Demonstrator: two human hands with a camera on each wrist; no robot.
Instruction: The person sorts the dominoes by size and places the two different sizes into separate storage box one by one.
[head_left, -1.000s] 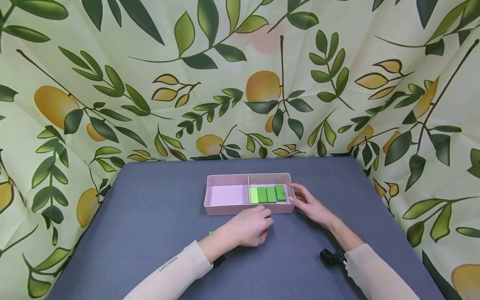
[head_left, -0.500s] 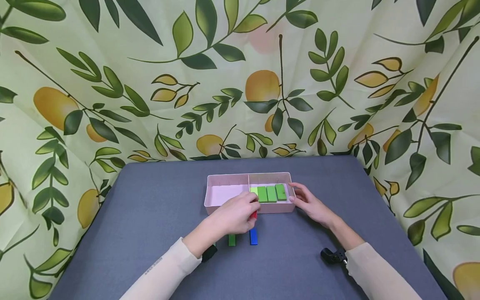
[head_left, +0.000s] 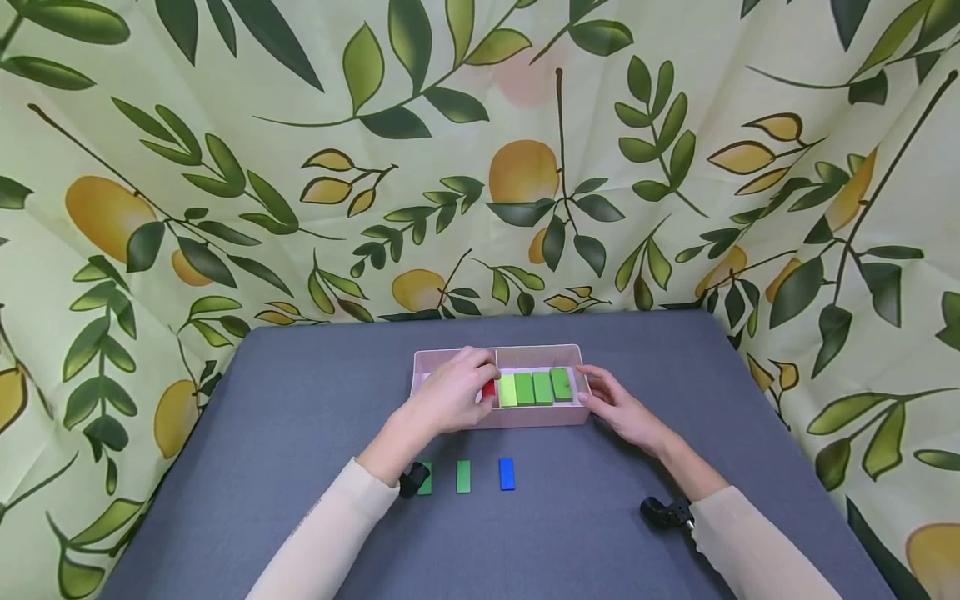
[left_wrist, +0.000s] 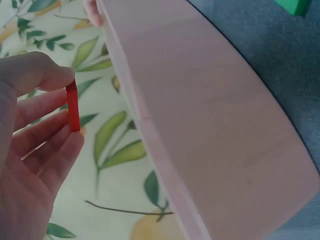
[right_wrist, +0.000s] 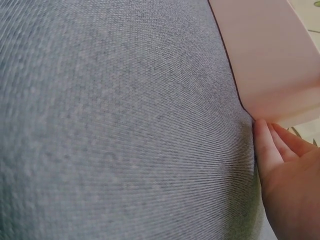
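Observation:
My left hand (head_left: 450, 392) pinches a thin red domino-like block (head_left: 489, 390) between thumb and fingertips, over the left compartment of a pink divided box (head_left: 536, 418). In the left wrist view, the red block (left_wrist: 73, 107) stands on edge in the grip, beside the box wall (left_wrist: 215, 110). One light green block (head_left: 507, 390) and several green blocks (head_left: 543, 388) form a row in the right compartment. My right hand (head_left: 626, 412) touches the box's right end with extended fingers; in the right wrist view, its fingertips meet the box's lower corner.
On the grey tablecloth, in front of the box, lie a blue block (head_left: 507, 473), a green block (head_left: 463, 477) and another green block (head_left: 426, 483) partly behind the left wrist camera (head_left: 413, 481). A leaf-patterned curtain (head_left: 450, 208) hangs behind the table.
My left hand has carried the red block from the table in front of the box, leftward and away, to above the left compartment. The right hand has stayed at the box's end.

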